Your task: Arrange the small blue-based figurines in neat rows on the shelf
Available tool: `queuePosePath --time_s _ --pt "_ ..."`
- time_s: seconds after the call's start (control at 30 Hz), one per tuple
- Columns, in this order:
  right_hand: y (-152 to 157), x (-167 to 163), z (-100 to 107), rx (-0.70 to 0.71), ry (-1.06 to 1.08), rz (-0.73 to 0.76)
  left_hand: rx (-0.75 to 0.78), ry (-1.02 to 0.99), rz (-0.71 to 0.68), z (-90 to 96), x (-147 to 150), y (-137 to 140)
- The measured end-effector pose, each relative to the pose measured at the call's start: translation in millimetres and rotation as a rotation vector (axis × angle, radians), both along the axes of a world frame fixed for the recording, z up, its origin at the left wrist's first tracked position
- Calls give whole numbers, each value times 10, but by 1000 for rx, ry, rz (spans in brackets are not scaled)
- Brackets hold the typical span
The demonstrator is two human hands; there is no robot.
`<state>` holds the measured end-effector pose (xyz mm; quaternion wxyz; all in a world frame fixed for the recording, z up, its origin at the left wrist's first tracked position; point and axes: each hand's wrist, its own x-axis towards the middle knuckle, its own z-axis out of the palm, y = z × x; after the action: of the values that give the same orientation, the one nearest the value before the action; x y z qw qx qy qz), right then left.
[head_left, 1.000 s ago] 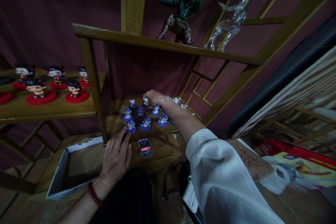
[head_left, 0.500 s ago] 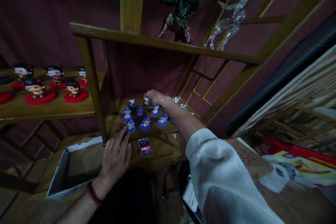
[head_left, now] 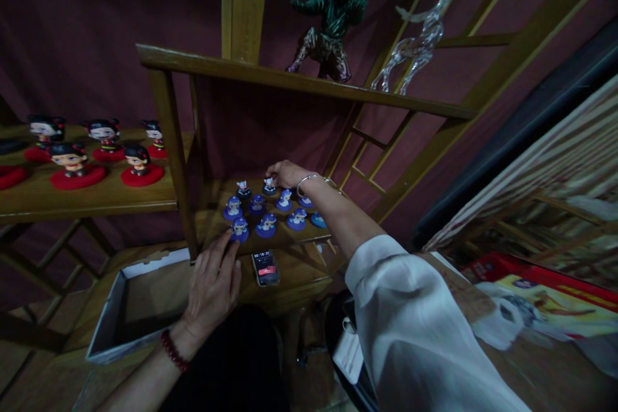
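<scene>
While my right hand (head_left: 288, 174) pinches a small blue-based figurine (head_left: 269, 187) at twelve o'clock on the low shelf (head_left: 290, 241), my left hand (head_left: 212, 286) rests spread at seven o'clock. It looks light, rigid, breakable; best gripped by its base.

Blue-based figurines (head_left: 266, 226) crowd the low shelf (head_left: 212, 232) beneath the overhanging board (head_left: 290, 80).

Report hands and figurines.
Right hand pinching back-row figurine. Left hand flat on shelf edge, fingertip by front figurine. Phone beside it.
</scene>
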<state>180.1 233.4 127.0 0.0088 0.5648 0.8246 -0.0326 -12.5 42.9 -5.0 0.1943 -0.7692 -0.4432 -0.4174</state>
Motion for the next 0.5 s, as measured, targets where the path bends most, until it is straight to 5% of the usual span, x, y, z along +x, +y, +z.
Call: queuePosePath --time_s 0.5 --pt "-301 163 130 61 86 47 -9 -41 -44 -7 -6 -5"
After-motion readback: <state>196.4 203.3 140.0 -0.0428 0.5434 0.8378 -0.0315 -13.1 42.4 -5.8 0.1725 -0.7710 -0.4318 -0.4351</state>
